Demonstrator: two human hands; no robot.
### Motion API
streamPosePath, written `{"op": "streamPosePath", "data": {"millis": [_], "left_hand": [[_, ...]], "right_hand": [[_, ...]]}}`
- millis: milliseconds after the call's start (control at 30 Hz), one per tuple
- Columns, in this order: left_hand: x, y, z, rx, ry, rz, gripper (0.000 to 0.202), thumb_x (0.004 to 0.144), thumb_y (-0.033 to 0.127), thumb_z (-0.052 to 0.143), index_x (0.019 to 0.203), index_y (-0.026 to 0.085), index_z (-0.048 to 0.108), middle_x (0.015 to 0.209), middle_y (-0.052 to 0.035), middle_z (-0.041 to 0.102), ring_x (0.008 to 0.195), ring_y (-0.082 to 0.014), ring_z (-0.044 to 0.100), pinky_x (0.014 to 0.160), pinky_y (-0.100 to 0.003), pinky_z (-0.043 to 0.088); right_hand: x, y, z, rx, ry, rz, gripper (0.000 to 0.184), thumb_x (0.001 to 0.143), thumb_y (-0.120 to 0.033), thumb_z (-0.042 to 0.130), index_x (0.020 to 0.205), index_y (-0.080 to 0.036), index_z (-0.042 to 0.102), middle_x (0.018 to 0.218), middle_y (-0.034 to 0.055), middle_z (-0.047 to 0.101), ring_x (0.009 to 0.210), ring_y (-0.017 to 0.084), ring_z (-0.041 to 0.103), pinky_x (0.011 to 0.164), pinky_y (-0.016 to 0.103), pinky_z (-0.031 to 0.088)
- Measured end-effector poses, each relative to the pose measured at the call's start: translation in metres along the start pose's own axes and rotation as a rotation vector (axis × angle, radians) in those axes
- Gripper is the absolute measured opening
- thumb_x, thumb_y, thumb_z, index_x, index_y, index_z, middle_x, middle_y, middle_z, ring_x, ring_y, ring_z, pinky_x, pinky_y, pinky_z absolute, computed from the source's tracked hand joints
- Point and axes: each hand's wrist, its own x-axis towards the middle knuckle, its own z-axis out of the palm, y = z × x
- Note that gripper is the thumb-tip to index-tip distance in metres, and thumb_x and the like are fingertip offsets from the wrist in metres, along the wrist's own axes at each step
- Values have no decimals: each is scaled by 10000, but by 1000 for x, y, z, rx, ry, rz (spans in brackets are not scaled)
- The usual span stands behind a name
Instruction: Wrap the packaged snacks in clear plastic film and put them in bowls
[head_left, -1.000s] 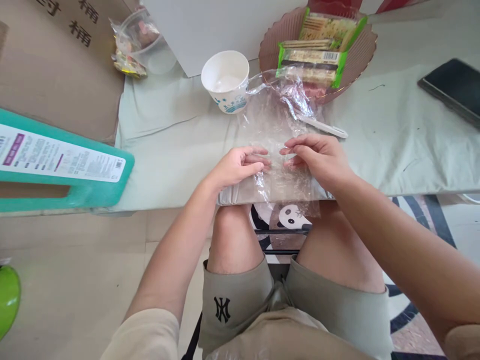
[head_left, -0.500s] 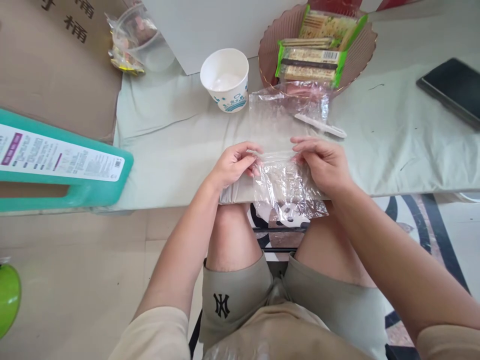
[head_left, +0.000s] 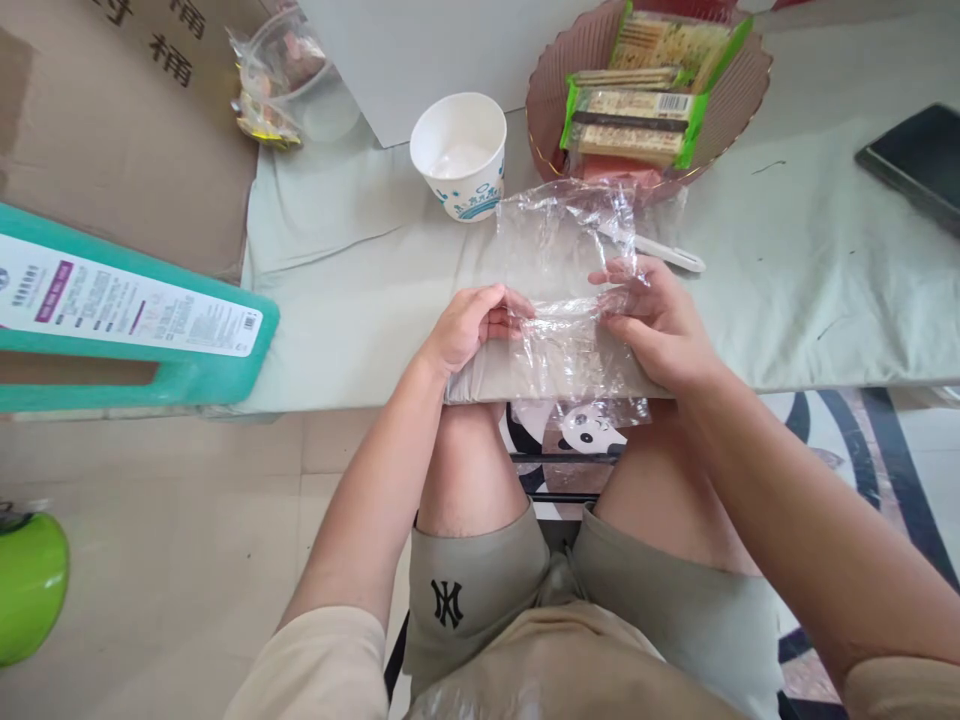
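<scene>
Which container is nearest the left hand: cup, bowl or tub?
The blue-printed white paper cup, just beyond the left hand. The pink ribbed bowl sits farther right, the clear tub farther back and left.

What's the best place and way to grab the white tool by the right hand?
Probably its right end, from the right: the slim white tool shows bare there, while its left part lies behind the clear plastic bag and the right hand occupies the near side.
</scene>
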Motion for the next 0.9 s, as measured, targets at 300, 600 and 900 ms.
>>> {"op": "streamPosePath", "data": {"millis": [300, 600, 900], "left_hand": [[1, -3, 4, 35, 50, 28, 639, 898, 725, 574, 700, 140, 736, 807, -98, 770, 721, -166, 724, 682, -280, 585], [1, -15, -2, 103, 62, 246, 191, 668, 218, 812, 845, 172, 755, 958, -46, 746, 880, -135, 670, 748, -242, 542], [2, -14, -2, 8, 111, 204, 205, 691, 234, 729, 891, 190, 714, 927, -30, 669, 782, -116, 611, 667, -230, 520]], "right_hand": [[3, -1, 1, -59, -12, -114, 126, 858, -299, 724, 745, -254, 692, 1121, 45, 690, 1091, 238, 673, 1035, 480, 528], [3, -1, 0, -22, 20, -98, 169, 808, -208, 679, 646, -243, 647, 1208, 37, 632, 1226, 265, 613, 1126, 529, 475], [10, 11, 3, 118, 193, 68, 459, 936, -394, 632, 1366, -425, 473, 1492, 29, 535, 1199, 252, 662, 920, 450, 602]]}}
